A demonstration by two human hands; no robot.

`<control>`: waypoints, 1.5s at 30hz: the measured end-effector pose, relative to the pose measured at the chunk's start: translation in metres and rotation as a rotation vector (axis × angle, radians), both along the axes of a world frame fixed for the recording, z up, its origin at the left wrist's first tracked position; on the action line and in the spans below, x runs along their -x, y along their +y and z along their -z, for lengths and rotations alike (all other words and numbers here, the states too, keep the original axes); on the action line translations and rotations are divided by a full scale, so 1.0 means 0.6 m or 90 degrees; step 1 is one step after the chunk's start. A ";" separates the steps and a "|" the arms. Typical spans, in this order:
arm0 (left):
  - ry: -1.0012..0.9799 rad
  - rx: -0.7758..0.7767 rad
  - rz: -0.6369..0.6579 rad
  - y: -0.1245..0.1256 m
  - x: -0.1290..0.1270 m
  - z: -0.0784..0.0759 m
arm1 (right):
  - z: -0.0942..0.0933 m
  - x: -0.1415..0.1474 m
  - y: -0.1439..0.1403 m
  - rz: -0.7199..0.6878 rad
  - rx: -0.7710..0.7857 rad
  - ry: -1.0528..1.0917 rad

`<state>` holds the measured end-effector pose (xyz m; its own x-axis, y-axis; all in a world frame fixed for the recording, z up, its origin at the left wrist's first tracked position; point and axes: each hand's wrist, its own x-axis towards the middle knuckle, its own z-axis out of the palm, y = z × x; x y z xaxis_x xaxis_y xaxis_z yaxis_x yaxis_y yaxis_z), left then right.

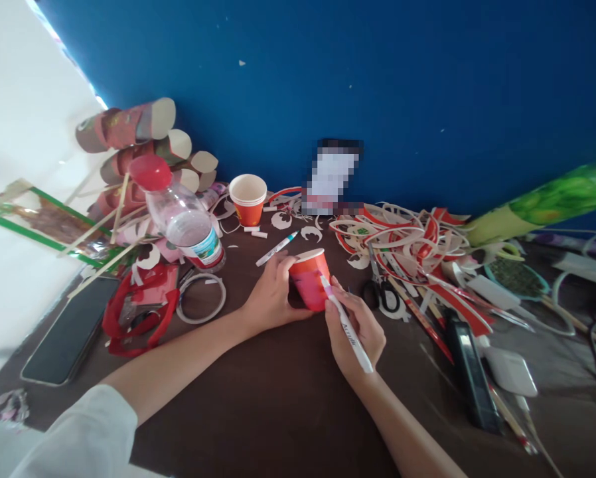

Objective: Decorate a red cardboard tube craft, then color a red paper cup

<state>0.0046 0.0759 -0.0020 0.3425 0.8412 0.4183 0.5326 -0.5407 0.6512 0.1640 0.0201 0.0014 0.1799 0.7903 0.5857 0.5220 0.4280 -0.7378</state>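
A red-orange paper cup (310, 282), tilted a little, stands in front of me with a pink-purple patch on its side. Around its left side my left hand (274, 292) is closed, fingers at the rim and thumb low down. My right hand (355, 325) grips a white acrylic marker (346, 325) like a pen, its tip at the cup's right side. Whether the tip touches the cup I cannot tell for sure. Just beyond my left hand lies another white marker (277, 249) with a teal end. Black-handled scissors (380, 285) lie right of the cup.
Stacked orange paper cups (248, 206) stand at the back. Left are a red-capped plastic bottle (183, 219), a tape roll (202, 299), red ribbon (113, 318) and a phone (72, 332). Tangled red-and-white paper strips (402, 232), a black box cutter (472, 372) and a white case (511, 372) lie right.
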 end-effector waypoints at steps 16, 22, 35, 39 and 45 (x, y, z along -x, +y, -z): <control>0.006 -0.014 0.002 -0.001 0.001 0.003 | -0.010 0.002 -0.002 -0.018 -0.022 -0.063; 0.003 -0.012 -0.004 -0.002 0.000 0.002 | -0.002 0.000 -0.001 -0.003 -0.012 -0.023; -0.008 0.006 -0.005 -0.002 -0.001 0.006 | -0.003 -0.002 0.001 -0.011 -0.023 -0.041; -0.008 0.010 -0.010 -0.001 -0.001 0.005 | -0.006 0.000 -0.001 -0.027 -0.033 -0.072; -0.001 0.011 -0.007 -0.002 -0.001 0.003 | -0.002 0.000 -0.001 -0.004 -0.023 -0.039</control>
